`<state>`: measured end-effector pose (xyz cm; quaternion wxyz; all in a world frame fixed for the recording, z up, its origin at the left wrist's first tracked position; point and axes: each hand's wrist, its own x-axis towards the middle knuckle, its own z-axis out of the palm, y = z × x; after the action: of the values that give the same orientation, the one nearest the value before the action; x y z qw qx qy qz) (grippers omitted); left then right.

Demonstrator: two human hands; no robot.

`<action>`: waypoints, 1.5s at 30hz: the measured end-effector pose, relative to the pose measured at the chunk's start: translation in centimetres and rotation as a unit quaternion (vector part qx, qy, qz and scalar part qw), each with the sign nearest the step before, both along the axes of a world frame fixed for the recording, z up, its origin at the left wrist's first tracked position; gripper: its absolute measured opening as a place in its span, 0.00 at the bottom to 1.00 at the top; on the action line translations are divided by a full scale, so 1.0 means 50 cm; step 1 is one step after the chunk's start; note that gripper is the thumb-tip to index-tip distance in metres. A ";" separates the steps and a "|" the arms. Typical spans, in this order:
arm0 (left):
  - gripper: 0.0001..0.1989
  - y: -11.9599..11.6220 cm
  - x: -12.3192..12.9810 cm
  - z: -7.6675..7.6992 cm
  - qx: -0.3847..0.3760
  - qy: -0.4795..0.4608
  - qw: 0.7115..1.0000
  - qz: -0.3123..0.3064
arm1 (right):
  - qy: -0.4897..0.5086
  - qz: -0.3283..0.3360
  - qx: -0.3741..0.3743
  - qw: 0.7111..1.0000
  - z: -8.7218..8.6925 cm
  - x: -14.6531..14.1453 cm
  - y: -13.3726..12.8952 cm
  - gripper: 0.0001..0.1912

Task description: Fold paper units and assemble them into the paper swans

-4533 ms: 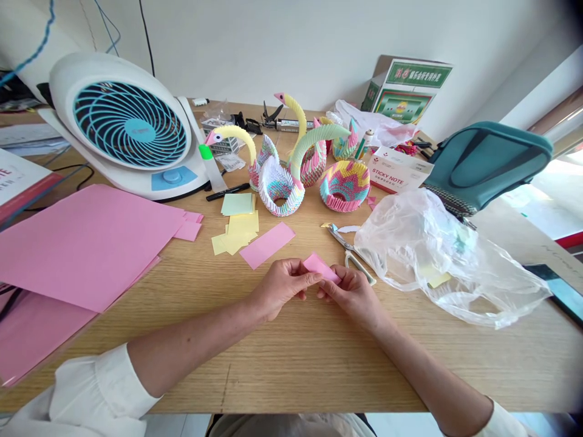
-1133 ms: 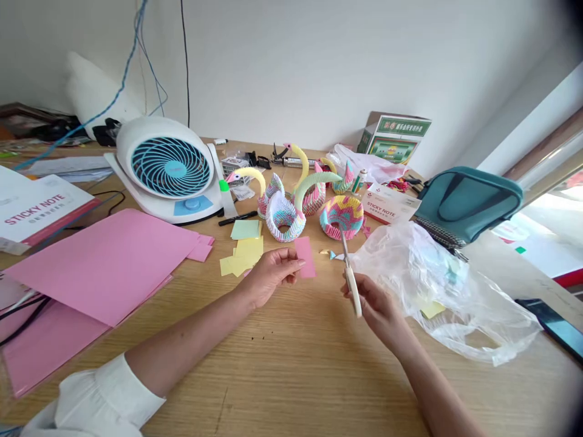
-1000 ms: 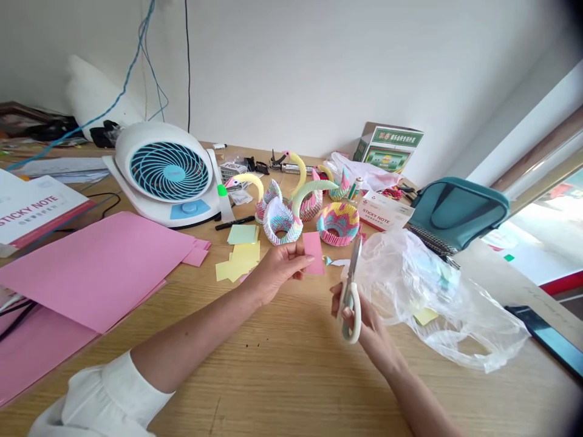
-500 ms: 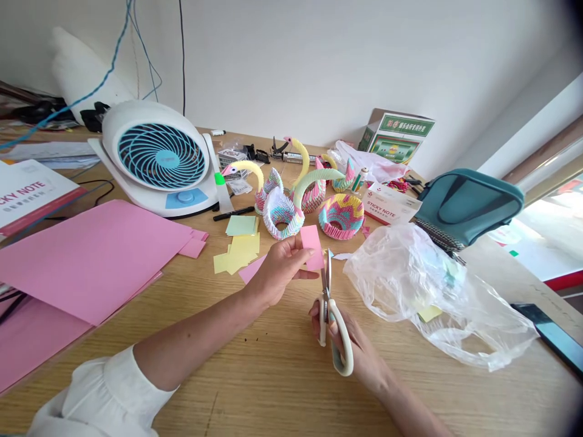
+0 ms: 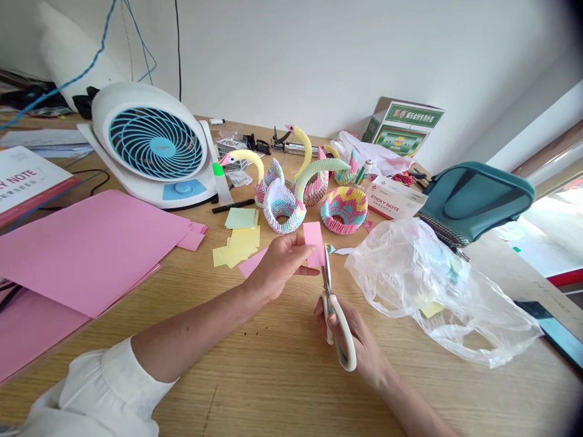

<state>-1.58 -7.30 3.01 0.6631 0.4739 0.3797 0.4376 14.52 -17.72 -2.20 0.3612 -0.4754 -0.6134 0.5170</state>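
Observation:
Between the thumb and fingers of my left hand is a small upright rectangle of pink paper. My right hand is closed round the white handles of a pair of scissors, blades pointing away from me. The blades lie along the right edge of the pink paper, nearly together; whether they cut into it I cannot tell. Just beyond stand folded-paper swans and a round folded-paper bowl. Yellow paper slips and a green paper pad lie left of the swans.
Large pink sheets cover the table's left side, below a white fan. To the right are a crumpled clear plastic bag, a sticky note box, a teal bag and a phone. A black pen lies near the fan.
The scissor blades have come closer together at the paper's right edge. My view has shifted slightly, and both hands stay in about the same place.

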 end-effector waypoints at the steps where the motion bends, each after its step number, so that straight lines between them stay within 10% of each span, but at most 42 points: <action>1: 0.13 0.000 0.000 -0.001 0.001 0.000 1.000 0.000 | 0.002 -0.003 -0.003 1.000 0.001 -0.001 0.000 0.27; 45: 0.12 0.000 -0.001 0.001 -0.008 0.014 1.000 0.008 | 0.029 -0.043 -0.024 0.998 -0.014 -0.007 0.000 0.24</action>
<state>-1.65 -7.33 3.04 0.6580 0.4717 0.3966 0.4327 14.19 -17.72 -2.90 0.3890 -0.4944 -0.5692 0.5294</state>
